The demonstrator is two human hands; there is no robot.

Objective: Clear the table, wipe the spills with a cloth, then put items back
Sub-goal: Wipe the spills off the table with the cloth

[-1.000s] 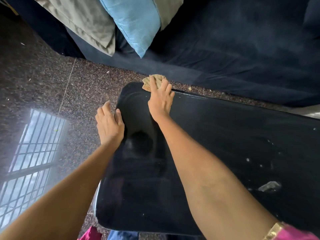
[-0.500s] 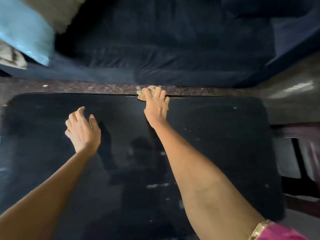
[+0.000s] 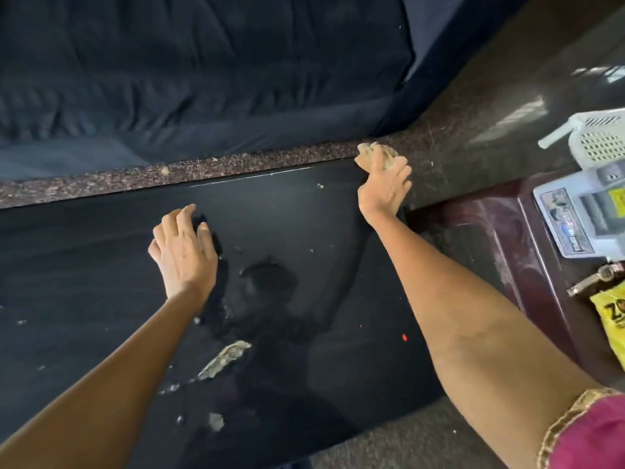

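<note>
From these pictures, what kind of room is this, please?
Probably a home living room: a dark blue sofa stands behind a low glossy black table on a polished speckled stone floor, with household items on a maroon plastic stool beside it.

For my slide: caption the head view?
Right hand wipes black table's far corner with cloth; spills remain.

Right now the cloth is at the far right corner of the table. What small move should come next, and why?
Probably draw the right hand and its cloth back toward the near edge of the black table. The pale spill and the smaller blob lie there unwiped, well away from the cloth. The left hand rests flat on the tabletop, beside that path.
</note>
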